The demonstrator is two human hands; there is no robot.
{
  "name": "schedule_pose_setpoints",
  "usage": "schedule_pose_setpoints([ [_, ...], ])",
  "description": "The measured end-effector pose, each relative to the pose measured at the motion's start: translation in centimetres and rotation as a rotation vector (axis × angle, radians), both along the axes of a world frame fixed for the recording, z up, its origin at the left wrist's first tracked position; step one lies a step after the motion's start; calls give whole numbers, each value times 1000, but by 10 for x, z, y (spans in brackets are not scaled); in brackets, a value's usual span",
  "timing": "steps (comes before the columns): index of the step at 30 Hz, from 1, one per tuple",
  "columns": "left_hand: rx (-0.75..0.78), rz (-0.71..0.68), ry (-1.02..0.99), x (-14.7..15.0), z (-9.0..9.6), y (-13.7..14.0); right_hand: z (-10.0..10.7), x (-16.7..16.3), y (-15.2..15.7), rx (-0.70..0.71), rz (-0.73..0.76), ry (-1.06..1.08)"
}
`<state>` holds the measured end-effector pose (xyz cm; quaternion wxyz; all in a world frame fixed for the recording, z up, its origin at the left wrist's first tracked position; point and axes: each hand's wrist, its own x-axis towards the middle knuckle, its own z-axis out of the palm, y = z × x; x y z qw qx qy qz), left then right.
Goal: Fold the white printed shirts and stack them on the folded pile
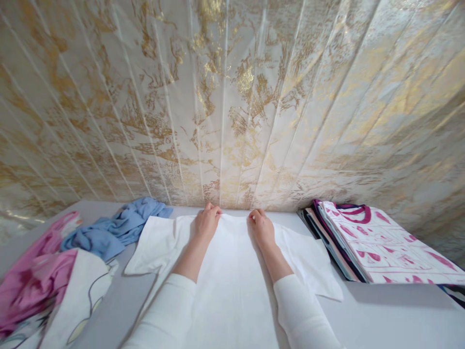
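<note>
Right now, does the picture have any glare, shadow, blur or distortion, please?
Head view: bright glints on the shiny gold-and-white patterned backdrop, whose pale stripes fan outward, probably partly wide-angle distortion; head view: soft shadow on the smooth pale-grey surface below the folded clothes stack; head view: left hand and right hand fairly sharp, backdrop smeared toward the right edge.

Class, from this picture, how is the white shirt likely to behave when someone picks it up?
The white shirt would probably droop, since one short sleeve lies softly creased. It looks light for its size, being one garment spread wide. Lying flat on the pale table, it seems unlikely to roll or tip.
</note>
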<state>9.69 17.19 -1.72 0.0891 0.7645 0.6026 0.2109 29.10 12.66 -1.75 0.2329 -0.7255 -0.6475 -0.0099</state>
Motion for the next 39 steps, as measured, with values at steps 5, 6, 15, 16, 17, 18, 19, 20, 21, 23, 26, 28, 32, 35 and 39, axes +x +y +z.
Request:
schedule_pose_setpoints([
  [5,-14,-31,6,-2,0,0,-8,-37,-43,27,90,-45],
  [6,-17,-32,9,-2,0,-1,-14,-46,-57,44,169,-65],
  [15,7,-56,33,-8,3,-6,-35,47,-68,-180,-108,-220],
  [16,9,-63,36,-9,3,-6,-34,61,-63,-176,-140,-235],
  [17,9,-69,41,-10,4,-6,-34,70,-59,-175,-155,-247],
  [18,8,-73,48,-10,5,-5,-35,75,-58,-171,-158,-256],
  [19,8,-74,56,-9,6,-6,-36,77,-57,-168,-159,-261],
  [20,9,-73,66,-6,8,-7,-38,76,-58,-166,-157,-264],
  [21,11,-76,76,-2,10,-9,-39,75,-59,-160,-154,-266],
  [23,22,-119,95,10,13,-18,-41,72,-61,-138,-140,-264],
  [26,41,-311,120,35,13,-43,-37,73,-60,-90,-104,-237],
  [28,53,-460,135,52,7,-61,-31,72,-59,-55,-75,-207],
  [32,86,-592,148,68,-12,-76,-22,34,-78,-4,-4,-179],
  [35,86,-622,158,68,-21,-68,-27,-19,-111,57,220,-146],
  [39,112,-628,160,64,-23,-61,-37,-44,-143,4,239,-162],
])
